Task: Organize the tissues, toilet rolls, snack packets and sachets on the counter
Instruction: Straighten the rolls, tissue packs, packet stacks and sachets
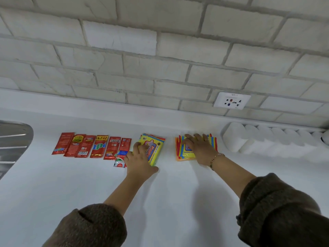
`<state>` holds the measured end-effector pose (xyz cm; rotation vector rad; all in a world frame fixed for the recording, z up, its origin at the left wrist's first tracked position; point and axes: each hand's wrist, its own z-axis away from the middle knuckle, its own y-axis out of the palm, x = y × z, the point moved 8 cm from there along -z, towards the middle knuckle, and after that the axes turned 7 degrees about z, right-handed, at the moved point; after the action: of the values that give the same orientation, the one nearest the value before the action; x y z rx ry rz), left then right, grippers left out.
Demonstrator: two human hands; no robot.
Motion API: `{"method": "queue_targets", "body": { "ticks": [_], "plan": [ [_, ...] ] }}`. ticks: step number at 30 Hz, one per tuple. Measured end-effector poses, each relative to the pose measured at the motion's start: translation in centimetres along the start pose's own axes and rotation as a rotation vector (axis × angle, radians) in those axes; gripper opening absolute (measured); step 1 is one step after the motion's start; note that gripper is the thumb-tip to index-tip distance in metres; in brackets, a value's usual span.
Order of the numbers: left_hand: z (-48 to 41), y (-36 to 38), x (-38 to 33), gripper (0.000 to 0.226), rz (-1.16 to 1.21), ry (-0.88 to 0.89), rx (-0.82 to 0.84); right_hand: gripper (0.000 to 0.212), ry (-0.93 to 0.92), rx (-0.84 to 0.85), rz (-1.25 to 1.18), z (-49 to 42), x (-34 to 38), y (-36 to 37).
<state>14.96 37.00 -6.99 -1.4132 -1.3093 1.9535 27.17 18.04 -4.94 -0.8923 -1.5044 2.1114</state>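
Several red sachets (pixel 89 146) lie side by side in a row on the white counter (pixel 169 202). Just right of them lies a yellow snack packet stack (pixel 156 147); my left hand (pixel 139 160) rests on its left edge, fingers on top of it. Further right is a second stack of colourful snack packets (pixel 181 150), pressed flat under the spread fingers of my right hand (pixel 200 147). White toilet rolls (pixel 267 139) stand in a row along the wall at the right. A small red and green sachet (pixel 119 163) pokes out beside my left hand.
A steel sink drainer (pixel 12 139) sits at the far left edge. A wall socket (pixel 231 100) is set in the tiled wall above the rolls. My brown sleeves (pixel 277 211) fill the near foreground.
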Motion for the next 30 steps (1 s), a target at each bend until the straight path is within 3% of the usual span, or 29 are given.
{"method": "queue_targets", "body": {
  "ticks": [12, 18, 25, 30],
  "plan": [
    [-0.2, 0.3, 0.1, 0.095, 0.009, 0.055, -0.035, 0.086, -0.014, -0.003, -0.127, -2.4, -5.3, 1.0],
    [-0.3, 0.3, 0.1, 0.093, 0.013, 0.062, -0.048, 0.096, 0.063, 0.091, -0.027, -2.1, -7.6, 1.2],
    [-1.4, 0.8, -0.4, 0.089, 0.015, 0.179, 0.026, 0.109, -0.148, 0.12, 0.215, -2.8, -7.1, 1.2],
    [-2.4, 1.4, -1.2, 0.087, 0.022, 0.248, 0.062, 0.109, -0.099, 0.082, 0.109, -2.8, -6.8, 1.4]
  ]
}}
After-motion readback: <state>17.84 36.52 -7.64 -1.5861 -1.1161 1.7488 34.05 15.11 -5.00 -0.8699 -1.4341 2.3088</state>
